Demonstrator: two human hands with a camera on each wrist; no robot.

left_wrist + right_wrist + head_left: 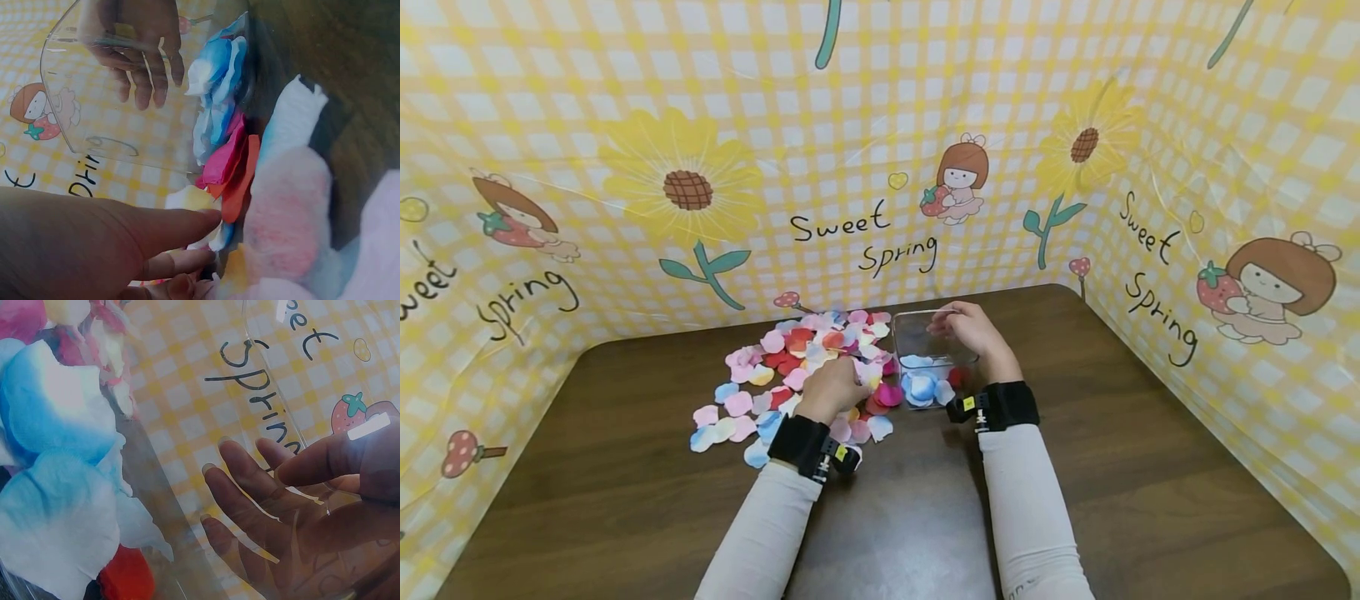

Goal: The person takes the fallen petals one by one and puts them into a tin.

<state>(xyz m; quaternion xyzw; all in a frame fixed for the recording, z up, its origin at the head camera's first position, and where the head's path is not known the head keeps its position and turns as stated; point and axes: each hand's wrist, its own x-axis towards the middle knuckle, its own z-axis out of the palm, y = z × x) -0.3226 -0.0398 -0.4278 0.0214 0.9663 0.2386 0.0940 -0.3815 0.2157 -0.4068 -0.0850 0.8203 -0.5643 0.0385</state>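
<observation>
A heap of fabric petals (790, 350) in pink, red, blue and white lies on the brown table (625, 500). My left hand (852, 377) rests on the heap's right side, with fingers curled and thumb and fingers (181, 228) pinching a pale petal (194, 199). To the right of the heap stands a clear plastic box (917, 333) with several blue-white petals (921, 385) and a red petal (125, 575) in it. My right hand (945, 325) grips the box's far rim. Its fingers (237, 469) show through the clear wall.
A yellow checked backdrop (880, 125) printed with sunflowers and "Sweet Spring" walls in the table at the back and on both sides. Bare tabletop lies to the right of the box and along the front. Black bands (1000, 406) sit on both wrists.
</observation>
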